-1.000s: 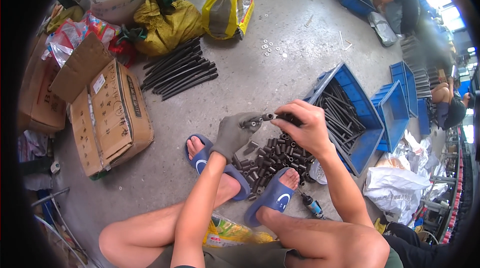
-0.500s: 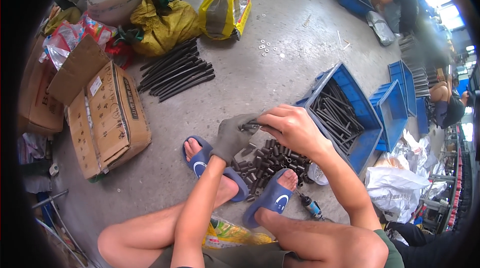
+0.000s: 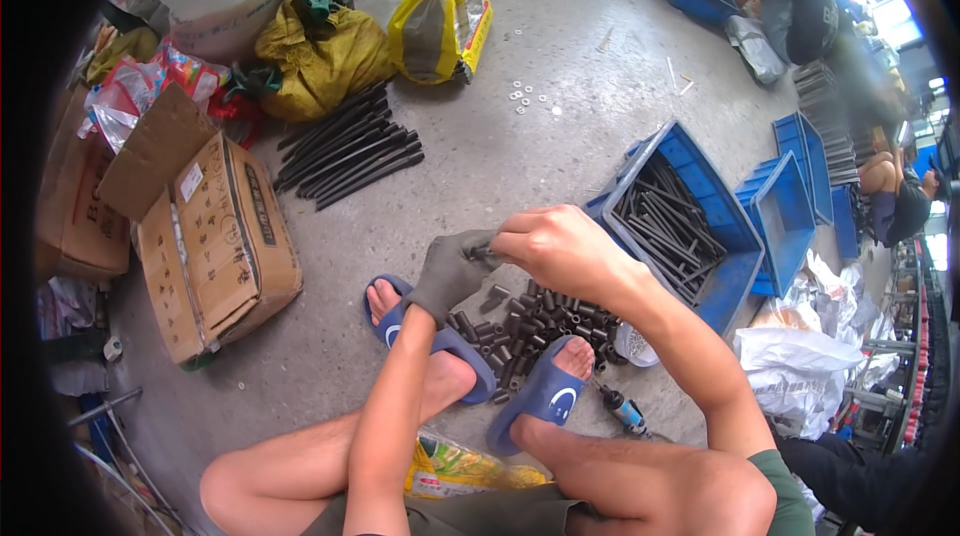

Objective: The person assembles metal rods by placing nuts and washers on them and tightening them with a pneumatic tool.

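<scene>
My left hand [image 3: 446, 274], in a grey glove, is closed round a dark metal piece [image 3: 482, 252], of which only a short stretch shows between my hands. Bare, my right hand [image 3: 552, 248] pinches the other end of that piece. Its fingertips meet the glove, and the piece's full shape is hidden. Below my hands, many short dark metal sleeves [image 3: 540, 326] lie heaped on the floor between my sandalled feet. Beside the heap sits a small clear bag [image 3: 635, 344]. A blue and black power tool [image 3: 625, 412] lies right of my right foot.
To the right, a blue crate [image 3: 735, 276] holds dark rods [image 3: 670, 226]; more blue crates [image 3: 780, 221] stand beyond. Bundled black rods [image 3: 350, 161] lie at left near a cardboard box [image 3: 215, 236]. Washers [image 3: 520, 96] are scattered ahead. Other people [image 3: 795, 1] sit at far right.
Both hands have shifted slightly left together, still joined at the dark piece. The right fingers now sit closer over its end. The whole view has tilted a little.
</scene>
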The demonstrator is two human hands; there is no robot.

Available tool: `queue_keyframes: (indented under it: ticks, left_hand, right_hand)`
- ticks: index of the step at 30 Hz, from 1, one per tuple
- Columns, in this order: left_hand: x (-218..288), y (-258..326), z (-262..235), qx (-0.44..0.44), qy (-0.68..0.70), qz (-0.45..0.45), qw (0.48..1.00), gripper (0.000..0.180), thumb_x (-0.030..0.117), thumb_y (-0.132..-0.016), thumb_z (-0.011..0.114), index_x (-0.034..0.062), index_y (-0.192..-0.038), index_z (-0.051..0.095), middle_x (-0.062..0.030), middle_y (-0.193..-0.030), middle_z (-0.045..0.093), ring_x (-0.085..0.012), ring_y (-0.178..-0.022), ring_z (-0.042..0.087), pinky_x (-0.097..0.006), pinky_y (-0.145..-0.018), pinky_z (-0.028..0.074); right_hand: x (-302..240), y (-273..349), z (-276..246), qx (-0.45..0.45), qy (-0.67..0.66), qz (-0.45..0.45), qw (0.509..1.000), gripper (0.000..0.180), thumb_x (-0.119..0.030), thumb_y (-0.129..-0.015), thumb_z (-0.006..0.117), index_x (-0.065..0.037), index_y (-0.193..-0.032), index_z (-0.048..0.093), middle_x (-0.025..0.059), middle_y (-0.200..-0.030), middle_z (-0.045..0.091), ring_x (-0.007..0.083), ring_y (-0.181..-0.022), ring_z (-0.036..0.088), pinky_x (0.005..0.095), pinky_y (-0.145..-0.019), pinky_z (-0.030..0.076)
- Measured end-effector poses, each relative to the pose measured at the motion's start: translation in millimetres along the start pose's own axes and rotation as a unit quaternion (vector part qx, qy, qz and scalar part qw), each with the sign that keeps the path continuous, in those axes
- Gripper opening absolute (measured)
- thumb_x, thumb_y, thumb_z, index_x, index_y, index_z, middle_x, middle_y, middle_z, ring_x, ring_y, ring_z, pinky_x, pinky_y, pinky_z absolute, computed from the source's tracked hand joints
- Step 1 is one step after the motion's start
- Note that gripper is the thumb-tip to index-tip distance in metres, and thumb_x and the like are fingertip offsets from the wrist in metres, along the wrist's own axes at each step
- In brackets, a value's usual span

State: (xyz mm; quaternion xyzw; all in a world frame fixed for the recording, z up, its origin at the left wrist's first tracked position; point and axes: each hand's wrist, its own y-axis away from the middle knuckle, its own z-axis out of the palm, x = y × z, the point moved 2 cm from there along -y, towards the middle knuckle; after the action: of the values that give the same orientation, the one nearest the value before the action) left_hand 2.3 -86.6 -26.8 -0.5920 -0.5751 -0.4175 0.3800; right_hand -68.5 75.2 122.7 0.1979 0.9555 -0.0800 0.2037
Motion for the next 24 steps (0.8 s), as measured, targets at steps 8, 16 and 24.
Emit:
queue_keyframes:
  ticks: [8, 16, 24]
  left_hand:
    - [-1.1, -1.9, -6.7, -0.071, 0.020, -0.040, 0.996, 0.017, 0.013, -0.089, 0.076, 0.0079, -0.105, 0.077, -0.0180, -0.095, 0.076, -0.0320, -0.080, 0.074, -0.039, -0.073, 0.057]
    - [-3.1, -2.7, -2.8, 0.029, 0.027, -0.006, 0.999, 0.022, 0.015, -0.090, 0.078, 0.0075, -0.111, 0.078, -0.0194, -0.096, 0.077, -0.0280, -0.084, 0.077, -0.038, -0.074, 0.058]
    - [-11.7, -2.4, -2.7, 0.011, 0.035, -0.003, 0.999, 0.028, 0.017, -0.093, 0.081, 0.0097, -0.119, 0.078, -0.0182, -0.096, 0.078, -0.0191, -0.084, 0.078, -0.035, -0.075, 0.058]
  right_hand:
    - [-6.8, -3.6, -1.5, -0.041, 0.032, -0.047, 0.998, 0.018, -0.004, -0.076, 0.067, -0.005, -0.094, 0.068, 0.0102, -0.091, 0.068, 0.0325, -0.092, 0.070, 0.0449, -0.075, 0.060]
    - [-3.2, -8.0, 10.6, 0.046, 0.051, -0.028, 0.997, 0.017, -0.007, -0.079, 0.072, -0.006, -0.095, 0.069, 0.0090, -0.092, 0.069, 0.0316, -0.089, 0.071, 0.0436, -0.072, 0.060]
    - [6.9, -2.5, 10.8, 0.123, -0.129, 0.101, 0.979, 0.016, -0.020, -0.091, 0.077, -0.006, -0.098, 0.073, 0.0120, -0.090, 0.073, 0.0301, -0.077, 0.071, 0.0435, -0.066, 0.057]
